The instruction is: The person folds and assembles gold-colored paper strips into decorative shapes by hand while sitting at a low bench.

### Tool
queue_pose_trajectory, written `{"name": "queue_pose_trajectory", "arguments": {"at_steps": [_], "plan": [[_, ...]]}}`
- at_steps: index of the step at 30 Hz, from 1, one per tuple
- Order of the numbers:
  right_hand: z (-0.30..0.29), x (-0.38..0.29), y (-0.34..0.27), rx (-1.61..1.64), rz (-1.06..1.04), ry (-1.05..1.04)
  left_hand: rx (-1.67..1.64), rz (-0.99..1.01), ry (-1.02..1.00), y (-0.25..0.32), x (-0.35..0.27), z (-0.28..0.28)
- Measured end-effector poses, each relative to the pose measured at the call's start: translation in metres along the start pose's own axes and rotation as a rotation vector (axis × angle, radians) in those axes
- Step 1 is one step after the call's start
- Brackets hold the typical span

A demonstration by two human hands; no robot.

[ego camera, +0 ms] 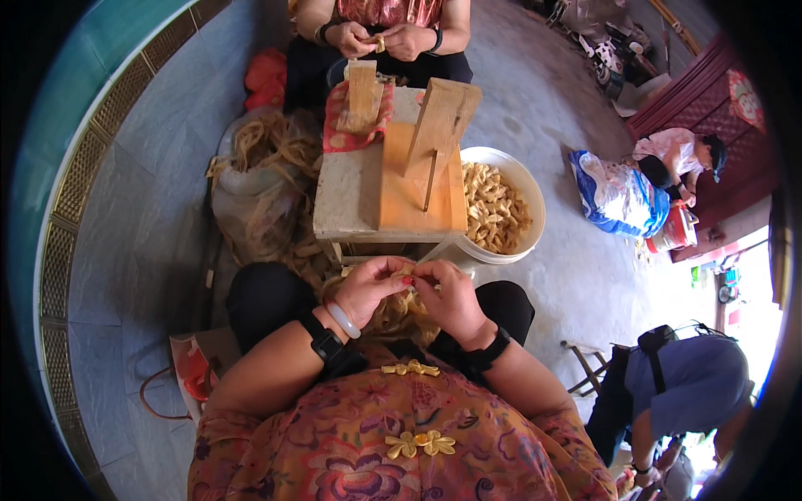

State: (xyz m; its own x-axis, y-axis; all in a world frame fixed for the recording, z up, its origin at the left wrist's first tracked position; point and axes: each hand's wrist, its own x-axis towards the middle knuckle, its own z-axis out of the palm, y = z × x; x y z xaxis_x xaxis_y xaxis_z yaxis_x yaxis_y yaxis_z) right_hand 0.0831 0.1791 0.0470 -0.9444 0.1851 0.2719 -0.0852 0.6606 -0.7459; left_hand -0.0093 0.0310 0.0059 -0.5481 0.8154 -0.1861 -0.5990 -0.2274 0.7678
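My left hand and my right hand meet over my lap, fingertips pinching a small pale tan strip between them. The strip is mostly hidden by the fingers. More tan strips lie in a heap below my hands, between my knees. Just beyond the hands stands a small low table. On it a wooden board bears an upright wooden block and a thin upright rod. To its right, a white bucket holds many knotted tan pieces.
Across the table, a person's hands hold a small tan piece near another wooden stand on red cloth. A plastic sack of strips stands left; a bag lies near my left side. Two more people are at right, beside a folding stool.
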Motion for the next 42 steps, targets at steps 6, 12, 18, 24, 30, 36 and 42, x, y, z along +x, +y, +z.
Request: {"name": "queue_pose_trajectory", "arguments": {"at_steps": [6, 12, 18, 24, 30, 36, 42], "plan": [[0.001, 0.001, 0.0, -0.183, -0.17, 0.011, -0.046, -0.032, -0.164, -0.004, 0.006, -0.016], [-0.007, 0.0, 0.009, 1.093, 0.759, -0.29, 0.306, 0.168, -0.096, 0.001, 0.003, -0.005], [-0.004, -0.001, 0.004, 0.06, 0.055, -0.229, 0.419, 0.044, 0.016, 0.007, -0.005, 0.0], [-0.025, -0.02, -0.01, 0.557, 0.421, -0.397, 0.861, 0.399, 0.178, 0.028, -0.003, 0.004], [-0.027, -0.008, -0.023, 0.147, -0.104, -0.2, 0.913, 0.502, 0.05, 0.03, -0.007, 0.028], [-0.044, 0.003, -0.018, 0.028, -0.273, -0.217, 0.947, 0.355, -0.036, 0.055, -0.006, 0.013], [-0.058, 0.033, -0.006, 0.005, -0.202, -0.058, 0.989, 0.244, -0.118, 0.086, 0.011, 0.0]]}}
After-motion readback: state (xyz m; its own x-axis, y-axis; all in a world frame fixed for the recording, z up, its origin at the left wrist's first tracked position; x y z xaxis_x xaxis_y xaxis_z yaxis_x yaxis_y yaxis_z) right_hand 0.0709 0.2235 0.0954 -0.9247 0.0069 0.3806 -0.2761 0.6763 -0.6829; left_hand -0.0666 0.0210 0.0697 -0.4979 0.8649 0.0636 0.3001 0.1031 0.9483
